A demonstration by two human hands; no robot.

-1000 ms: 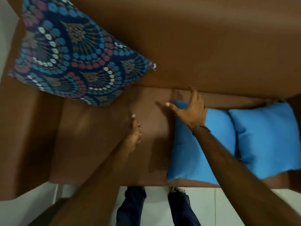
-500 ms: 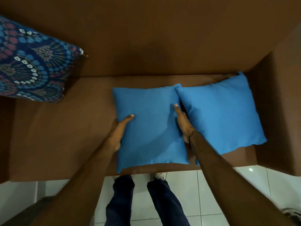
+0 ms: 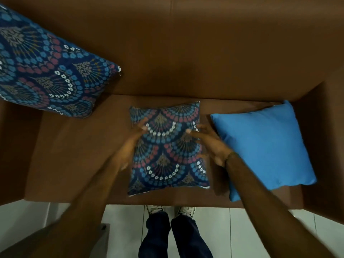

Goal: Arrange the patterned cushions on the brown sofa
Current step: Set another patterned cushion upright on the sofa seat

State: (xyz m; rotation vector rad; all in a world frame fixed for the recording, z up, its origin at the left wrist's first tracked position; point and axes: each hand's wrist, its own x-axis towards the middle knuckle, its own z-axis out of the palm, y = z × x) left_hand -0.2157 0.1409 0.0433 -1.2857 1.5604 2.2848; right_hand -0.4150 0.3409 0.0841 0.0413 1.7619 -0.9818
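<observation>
- Changed since 0.5 s ago: the middle cushion showed plain blue, now its patterned face is up; hands have shifted to its upper edges.
- brown sofa [image 3: 186, 53] fills the view, seat and backrest.
- large patterned cushion [image 3: 46, 71] leans at the left end against backrest and arm.
- blue cushion [image 3: 264, 146] lies at the right end, just beside the middle one.
- small patterned cushion [image 3: 167, 151] flat on mid seat.
- left hand [image 3: 134, 140] blurred on its left edge, fingers spread.
- right hand [image 3: 210, 142] at its right edge, fingers apart, wristband on; cannot tell if either hand clamps.
</observation>
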